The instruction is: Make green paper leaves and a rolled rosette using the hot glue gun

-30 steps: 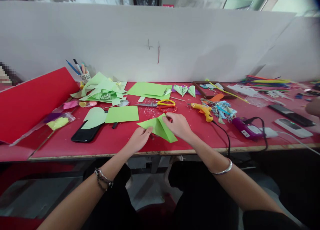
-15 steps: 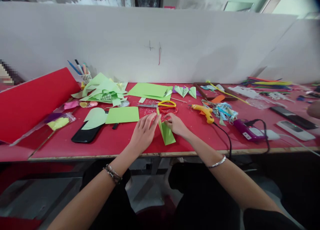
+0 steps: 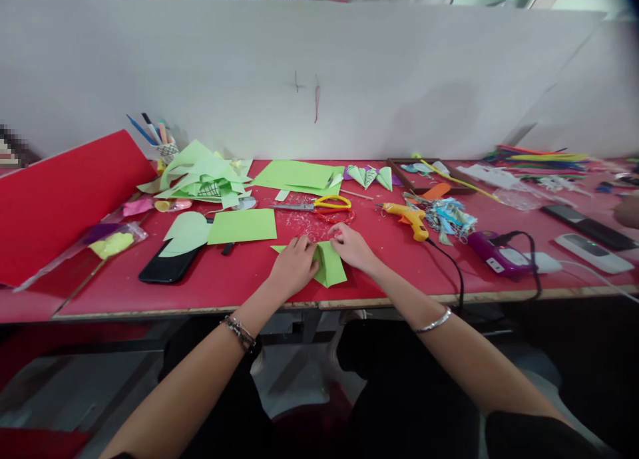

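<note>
A folded piece of green paper (image 3: 333, 265) lies at the front middle of the red table, with one pointed end showing to the left of my left hand (image 3: 295, 265). My left hand rests on the paper's left part, fingers bent over it. My right hand (image 3: 352, 247) pinches the paper's upper right edge. Just beyond the hands are scissors (image 3: 332, 203) with yellow and red handles, among small paper scraps. To the left lies a flat green sheet (image 3: 242, 226).
A yellow glue gun (image 3: 408, 218) with a black cord, a purple power adapter (image 3: 499, 254) and a white device (image 3: 593, 253) lie to the right. At left are a black phone (image 3: 167, 265), a paper pile (image 3: 204, 173) and a red board (image 3: 64, 199). Another person's hand (image 3: 626, 211) shows far right.
The paper's raised left flap has come down to the left under my left hand, which has lowered with it. My right hand stays near the same spot. The view has shifted slightly.
</note>
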The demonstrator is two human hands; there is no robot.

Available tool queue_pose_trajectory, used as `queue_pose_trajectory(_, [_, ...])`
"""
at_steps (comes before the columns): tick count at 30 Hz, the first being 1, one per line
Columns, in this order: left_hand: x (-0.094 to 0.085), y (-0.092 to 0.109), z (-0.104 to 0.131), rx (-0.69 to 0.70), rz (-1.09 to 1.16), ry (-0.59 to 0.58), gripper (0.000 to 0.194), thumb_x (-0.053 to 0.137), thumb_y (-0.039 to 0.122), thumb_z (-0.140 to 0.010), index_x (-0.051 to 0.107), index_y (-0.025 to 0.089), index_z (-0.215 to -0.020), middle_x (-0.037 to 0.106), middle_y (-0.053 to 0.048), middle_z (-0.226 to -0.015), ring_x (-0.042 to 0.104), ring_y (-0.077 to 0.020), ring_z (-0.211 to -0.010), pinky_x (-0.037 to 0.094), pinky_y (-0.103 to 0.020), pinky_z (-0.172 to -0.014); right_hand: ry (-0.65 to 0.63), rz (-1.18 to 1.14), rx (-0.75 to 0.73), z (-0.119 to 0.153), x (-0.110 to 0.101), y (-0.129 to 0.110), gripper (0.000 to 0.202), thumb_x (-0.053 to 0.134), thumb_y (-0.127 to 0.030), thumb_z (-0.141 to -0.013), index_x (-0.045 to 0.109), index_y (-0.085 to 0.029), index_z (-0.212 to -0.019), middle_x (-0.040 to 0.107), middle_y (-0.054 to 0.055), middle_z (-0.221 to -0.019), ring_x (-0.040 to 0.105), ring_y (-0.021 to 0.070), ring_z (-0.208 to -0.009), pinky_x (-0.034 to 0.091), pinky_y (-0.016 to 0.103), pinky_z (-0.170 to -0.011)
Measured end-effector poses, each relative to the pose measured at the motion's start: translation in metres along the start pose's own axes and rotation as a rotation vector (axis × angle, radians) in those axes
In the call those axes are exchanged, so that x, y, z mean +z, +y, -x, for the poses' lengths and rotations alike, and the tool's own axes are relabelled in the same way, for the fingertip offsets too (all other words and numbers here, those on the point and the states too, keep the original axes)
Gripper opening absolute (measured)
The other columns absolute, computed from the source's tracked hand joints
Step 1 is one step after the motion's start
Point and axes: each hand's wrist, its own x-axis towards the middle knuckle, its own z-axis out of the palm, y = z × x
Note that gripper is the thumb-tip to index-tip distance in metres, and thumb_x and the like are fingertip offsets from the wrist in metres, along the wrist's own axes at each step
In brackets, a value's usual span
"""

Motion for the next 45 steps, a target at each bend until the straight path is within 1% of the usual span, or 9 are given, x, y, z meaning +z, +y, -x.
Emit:
queue_pose_trajectory(4, [0.001, -0.006, 0.001, 0.019, 0.048, -0.016, 0.039, 0.04, 0.022, -0.082, 0.044, 0.011, -0.119, 0.048, -0.011, -0.104, 0.046, -0.0201, -0.097, 0.042, -0.031, -0.08, 0.0, 0.015, -0.015, 0.004, 0.002, 0.001, 0.018, 0.045, -0.016, -0.073, 0.048, -0.018, -0.091, 0.052, -0.004, -0.057, 0.05, 0.0134, -0.056, 0.032, 0.022, -0.056])
queue_pose_trajectory(11, [-0.004, 0.001, 0.003, -0.001, -0.151, -0.018, 0.034, 0.036, 0.023, -0.084, 0.048, 0.017, -0.116, 0.05, -0.009, -0.103, 0.045, -0.0226, -0.097, 0.039, -0.037, -0.082, 0.041, 0.213, -0.12, 0.013, 0.007, -0.003, 0.019, 0.045, -0.018, -0.076, 0.049, -0.017, -0.095, 0.052, -0.004, -0.054, 0.049, 0.0137, -0.054, 0.032, 0.024, -0.062])
queue_pose_trajectory(16, [-0.006, 0.007, 0.002, -0.025, -0.188, -0.068, 0.033, 0.034, 0.023, -0.086, 0.048, 0.017, -0.115, 0.049, -0.01, -0.107, 0.042, -0.0235, -0.102, 0.041, -0.033, -0.075, 0.072, 0.328, -0.154, 0.021, 0.007, -0.005, 0.019, 0.043, -0.016, -0.077, 0.051, -0.018, -0.094, 0.053, -0.003, -0.054, 0.049, 0.0137, -0.054, 0.032, 0.027, -0.07])
queue_pose_trajectory(20, [-0.008, 0.009, 0.008, -0.021, -0.139, -0.083, 0.035, 0.031, 0.025, -0.087, 0.044, 0.018, -0.119, 0.047, -0.011, -0.111, 0.04, -0.0234, -0.105, 0.042, -0.032, -0.075, 0.085, 0.237, -0.091, 0.025, 0.005, -0.004, 0.02, 0.043, -0.02, -0.077, 0.048, -0.017, -0.096, 0.053, -0.004, -0.054, 0.05, 0.0141, -0.054, 0.034, 0.025, -0.064])
queue_pose_trajectory(25, [-0.01, 0.015, 0.021, -0.002, -0.077, -0.129, 0.04, 0.034, 0.024, -0.086, 0.038, 0.014, -0.125, 0.044, -0.011, -0.119, 0.036, -0.0239, -0.11, 0.04, -0.034, -0.085, 0.051, -0.001, 0.04, 0.025, 0.003, -0.008, 0.036, 0.049, -0.039, -0.074, 0.043, -0.019, -0.104, 0.056, -0.003, -0.061, 0.054, 0.0152, -0.059, 0.036, 0.025, -0.06])
queue_pose_trajectory(29, [-0.012, 0.029, 0.019, -0.115, -0.112, -0.152, 0.04, 0.033, 0.025, -0.087, 0.039, 0.012, -0.124, 0.045, -0.014, -0.116, 0.039, -0.026, -0.107, 0.043, -0.036, -0.08, -0.032, -0.082, 0.042, 0.027, 0.004, -0.011, 0.035, 0.046, -0.027, -0.075, 0.041, -0.018, -0.108, 0.058, -0.002, -0.061, 0.055, 0.0148, -0.059, 0.036, 0.023, -0.057])
queue_pose_trajectory(32, [-0.012, 0.036, 0.015, -0.162, -0.119, -0.17, 0.041, 0.036, 0.026, -0.086, 0.04, 0.011, -0.124, 0.047, -0.015, -0.114, 0.041, -0.0281, -0.104, 0.045, -0.037, -0.075, -0.022, -0.041, 0.041, 0.029, 0.004, -0.01, 0.037, 0.043, -0.02, -0.075, 0.04, -0.016, -0.111, 0.055, -0.003, -0.055, 0.052, 0.0142, -0.052, 0.035, 0.023, -0.054])
queue_pose_trajectory(41, [-0.01, 0.034, 0.018, -0.153, -0.103, -0.11, 0.04, 0.034, 0.027, -0.087, 0.041, 0.014, -0.124, 0.047, -0.013, -0.113, 0.04, -0.0267, -0.104, 0.045, -0.036, -0.074, 0.024, 0.077, -0.023, 0.04, 0.0, -0.005, 0.037, 0.041, -0.019, -0.077, 0.038, -0.014, -0.113, 0.052, -0.005, -0.053, 0.051, 0.0136, -0.052, 0.034, 0.022, -0.055])
queue_pose_trajectory(45, [-0.008, 0.033, 0.019, -0.136, -0.1, -0.092, 0.039, 0.033, 0.028, -0.087, 0.042, 0.018, -0.124, 0.047, -0.012, -0.114, 0.039, -0.0274, -0.105, 0.045, -0.036, -0.074, 0.041, 0.01, 0.027, 0.044, -0.002, -0.005, 0.05, 0.048, -0.03, -0.075, 0.033, -0.012, -0.119, 0.055, -0.003, -0.057, 0.053, 0.0149, -0.054, 0.034, 0.022, -0.053])
